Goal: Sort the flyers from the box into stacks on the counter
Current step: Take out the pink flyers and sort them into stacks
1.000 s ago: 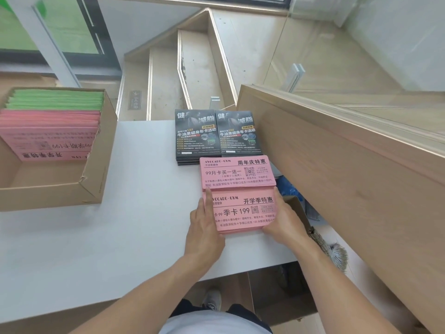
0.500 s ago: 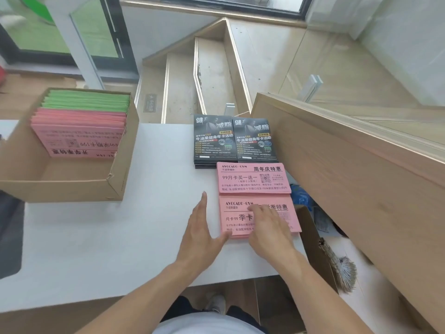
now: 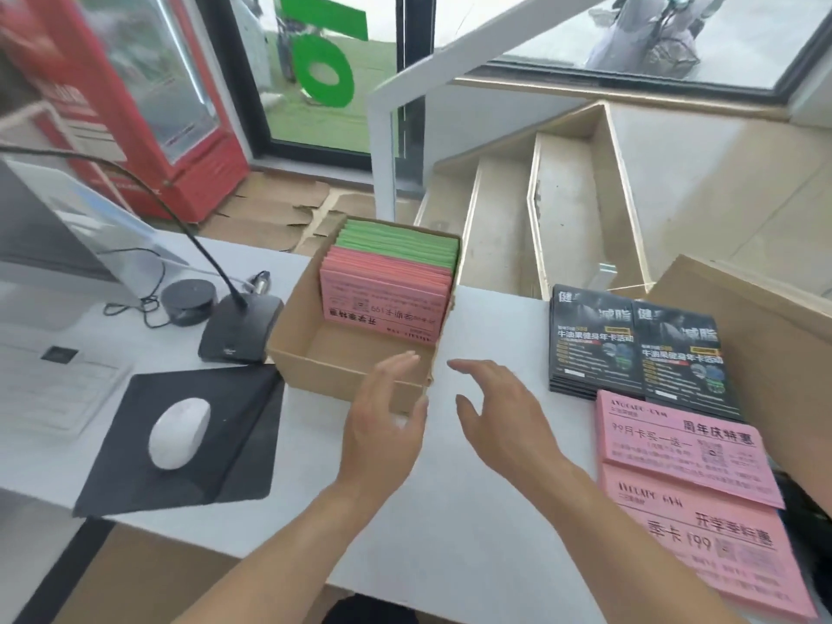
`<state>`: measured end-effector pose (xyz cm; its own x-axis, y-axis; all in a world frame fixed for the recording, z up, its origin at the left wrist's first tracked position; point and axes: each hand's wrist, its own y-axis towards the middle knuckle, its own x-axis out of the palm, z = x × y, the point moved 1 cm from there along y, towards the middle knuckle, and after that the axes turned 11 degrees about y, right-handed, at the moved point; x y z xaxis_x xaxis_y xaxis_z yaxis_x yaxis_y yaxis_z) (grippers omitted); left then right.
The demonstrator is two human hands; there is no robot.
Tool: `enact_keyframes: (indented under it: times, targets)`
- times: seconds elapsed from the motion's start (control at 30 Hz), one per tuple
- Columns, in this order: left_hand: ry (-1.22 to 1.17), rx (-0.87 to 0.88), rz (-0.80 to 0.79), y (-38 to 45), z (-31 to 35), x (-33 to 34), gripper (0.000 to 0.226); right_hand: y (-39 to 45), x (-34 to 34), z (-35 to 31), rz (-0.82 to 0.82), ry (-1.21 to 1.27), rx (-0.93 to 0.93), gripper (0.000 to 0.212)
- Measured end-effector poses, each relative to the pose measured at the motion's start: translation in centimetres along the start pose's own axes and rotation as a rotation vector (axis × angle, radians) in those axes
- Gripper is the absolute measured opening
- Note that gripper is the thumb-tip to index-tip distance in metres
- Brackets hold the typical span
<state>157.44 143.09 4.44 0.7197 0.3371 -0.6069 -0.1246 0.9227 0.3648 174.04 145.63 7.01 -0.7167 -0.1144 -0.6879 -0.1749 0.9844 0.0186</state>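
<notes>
Off the near pink stack since half a second ago, both hands now in the air over the white tabletop and heading left toward the box. Left hand nearest its front wall, fingers straight and loosely spread, holding nothing; right hand just beside it over bare tabletop, fingers slightly curled and wide, also holding nothing. At the near right, two pink stacks, the second pink stack overlapping the far edge of the first; beyond them, two black stacks side by side. Farther back, standing on edge inside the box, pink flyers in front and green flyers behind, not yet sorted. To the left, a mouse on a dark mouse pad and a microphone base. Risks, as a judgement: lifting too thick a bundle and fanning or dropping sheets; mixing the two pink designs, alike in colour; tipping the leaning row; nudging the near pink stack off the tabletop edge.
</notes>
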Motion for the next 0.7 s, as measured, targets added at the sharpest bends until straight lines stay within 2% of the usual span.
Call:
enact_keyframes:
  times: [0.1, 0.2, 0.27, 0.37, 0.47, 0.57, 0.7]
  targets:
    - [0.060, -0.032, 0.065, 2.8, -3.8, -2.5, 0.052, 4.0, 2.2, -2.5, -0.011, 0.002, -0.045, 0.036]
    - [0.172, 0.016, 0.074, 6.6, -7.0, -4.1, 0.050, 8.1, 4.0, -4.0, -0.037, -0.063, -0.083, 0.047]
    - [0.285, 0.064, 0.011, 9.9, -8.9, -4.7, 0.050, 10.8, 4.9, -4.6, -0.062, -0.167, -0.077, 0.054]
    - [0.402, 0.137, -0.165, 14.3, -11.3, -4.9, 0.054, 14.1, 6.0, -4.9, -0.098, -0.294, -0.049, 0.062]
    - [0.496, 0.165, -0.276, 15.8, -12.5, -4.5, 0.061, 15.6, 7.1, -4.6, -0.112, -0.396, -0.039, 0.063]
    - [0.523, 0.139, -0.285, 15.5, -12.5, -4.1, 0.066, 15.7, 7.9, -4.1, -0.100, -0.437, -0.037, 0.061]
    - [0.509, 0.106, -0.263, 15.4, -12.5, -4.3, 0.070, 14.9, 8.7, -3.4, -0.148, -0.519, -0.062, 0.070]
